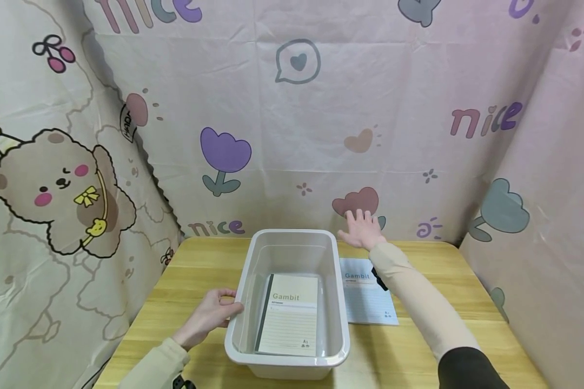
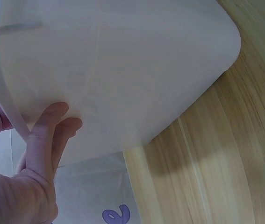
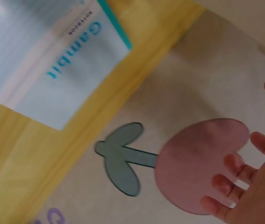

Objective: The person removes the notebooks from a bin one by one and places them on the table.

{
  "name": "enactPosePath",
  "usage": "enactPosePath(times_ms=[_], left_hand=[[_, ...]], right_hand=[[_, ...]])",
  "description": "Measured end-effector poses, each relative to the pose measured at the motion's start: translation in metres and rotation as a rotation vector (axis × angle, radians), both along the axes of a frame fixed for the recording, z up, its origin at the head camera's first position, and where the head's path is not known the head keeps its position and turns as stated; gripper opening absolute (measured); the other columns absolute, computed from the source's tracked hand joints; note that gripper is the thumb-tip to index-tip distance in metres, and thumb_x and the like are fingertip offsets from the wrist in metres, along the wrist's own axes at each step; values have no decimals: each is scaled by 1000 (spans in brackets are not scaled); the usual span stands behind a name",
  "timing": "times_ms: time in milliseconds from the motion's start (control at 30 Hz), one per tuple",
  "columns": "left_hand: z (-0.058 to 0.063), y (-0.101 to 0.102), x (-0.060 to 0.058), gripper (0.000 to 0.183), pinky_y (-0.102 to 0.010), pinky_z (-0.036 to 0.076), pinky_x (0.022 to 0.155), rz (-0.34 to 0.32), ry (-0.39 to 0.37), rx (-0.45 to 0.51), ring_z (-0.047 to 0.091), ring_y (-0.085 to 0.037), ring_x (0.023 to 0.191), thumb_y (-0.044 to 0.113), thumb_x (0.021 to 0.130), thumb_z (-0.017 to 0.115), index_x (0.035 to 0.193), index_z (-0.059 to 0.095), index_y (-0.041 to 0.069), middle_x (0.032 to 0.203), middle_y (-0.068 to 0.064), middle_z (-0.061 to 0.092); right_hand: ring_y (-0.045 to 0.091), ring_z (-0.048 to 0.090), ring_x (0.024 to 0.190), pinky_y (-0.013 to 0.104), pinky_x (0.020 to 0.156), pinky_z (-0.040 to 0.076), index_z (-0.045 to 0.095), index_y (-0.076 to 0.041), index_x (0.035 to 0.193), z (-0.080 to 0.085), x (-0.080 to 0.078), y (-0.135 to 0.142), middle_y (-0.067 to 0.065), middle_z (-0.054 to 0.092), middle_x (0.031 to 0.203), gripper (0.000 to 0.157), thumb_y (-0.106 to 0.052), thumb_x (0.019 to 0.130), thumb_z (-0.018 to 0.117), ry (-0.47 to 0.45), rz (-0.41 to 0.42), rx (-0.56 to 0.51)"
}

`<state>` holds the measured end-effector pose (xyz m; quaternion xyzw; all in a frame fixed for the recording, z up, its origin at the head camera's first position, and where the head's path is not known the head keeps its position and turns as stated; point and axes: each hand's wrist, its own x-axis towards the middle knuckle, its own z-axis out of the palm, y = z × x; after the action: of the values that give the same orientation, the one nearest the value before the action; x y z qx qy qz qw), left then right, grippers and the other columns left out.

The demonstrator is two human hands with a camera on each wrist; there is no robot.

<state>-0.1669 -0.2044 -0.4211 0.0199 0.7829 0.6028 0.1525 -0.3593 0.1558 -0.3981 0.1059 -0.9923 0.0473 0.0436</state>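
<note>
My left hand (image 1: pixel 210 317) grips the left rim of a pale plastic bin (image 1: pixel 292 361). In the left wrist view, its fingers (image 2: pixel 53 116) lie against the bin's outer wall while the thumb is over the rim. A cream notebook (image 1: pixel 291 319) marked "Gambit" lies inside on the bin's floor. Past the bin's right side, my right hand (image 1: pixel 362 229) is raised with fingers spread and holds nothing. Beneath that forearm a light blue "Gambit" notebook (image 1: pixel 365 302) rests on the table; its teal spine shows in the right wrist view.
The wooden table (image 1: pixel 438 281) ends at the back against a printed curtain (image 1: pixel 297 135). More curtain hangs down at the left and right sides. The bin stands between the left hand and the blue notebook.
</note>
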Motion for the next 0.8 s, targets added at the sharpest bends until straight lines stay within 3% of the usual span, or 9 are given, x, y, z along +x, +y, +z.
enactPosePath(times_ms=[367, 800], left_hand=[[0, 0, -1, 53, -38, 57, 70, -11, -3, 9, 64, -33, 89, 13, 82, 56, 121, 35, -16, 103, -30, 61], [2, 0, 0, 52, -37, 57, 69, -22, 0, 4, 64, -33, 89, 13, 83, 55, 121, 35, -16, 103, -31, 61]], right_hand=[[35, 34, 114, 51, 94, 30, 35, -15, 128, 39, 12, -34, 15, 38, 126, 63, -56, 81, 42, 42, 64, 46], [28, 35, 114, 44, 92, 33, 35, -18, 129, 39, 30, -93, 10, 40, 124, 62, -58, 82, 39, -22, 160, 134]])
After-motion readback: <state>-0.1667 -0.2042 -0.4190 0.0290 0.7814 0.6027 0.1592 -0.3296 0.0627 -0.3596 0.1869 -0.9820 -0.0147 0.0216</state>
